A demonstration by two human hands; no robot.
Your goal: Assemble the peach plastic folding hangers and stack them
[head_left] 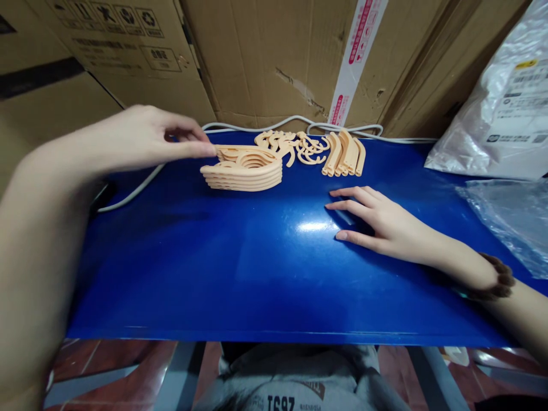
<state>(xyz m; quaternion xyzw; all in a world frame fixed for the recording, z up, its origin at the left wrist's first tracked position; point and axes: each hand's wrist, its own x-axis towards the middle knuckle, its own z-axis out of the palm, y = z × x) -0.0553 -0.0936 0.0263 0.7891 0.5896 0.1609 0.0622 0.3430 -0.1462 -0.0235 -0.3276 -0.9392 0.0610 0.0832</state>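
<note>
A stack of several flat peach plastic pieces [246,178] lies on the blue table [240,268], left of centre toward the back. My left hand [171,140] reaches over from the left, its thumb and fingers pinched at the upper left end of the stack's top piece. My right hand [377,220] rests on the table with fingers spread and holds nothing. Behind and between the hands lie small curved peach hooks [310,149] in a loose pile. Next to them on the right are several longer bent peach pieces [345,154], side by side.
Cardboard boxes [265,63] stand along the table's back edge, with a white cable [295,119] in front of them. A white plastic package [492,125] sits at the back right, and a clear plastic bag [514,217] lies nearer on the right.
</note>
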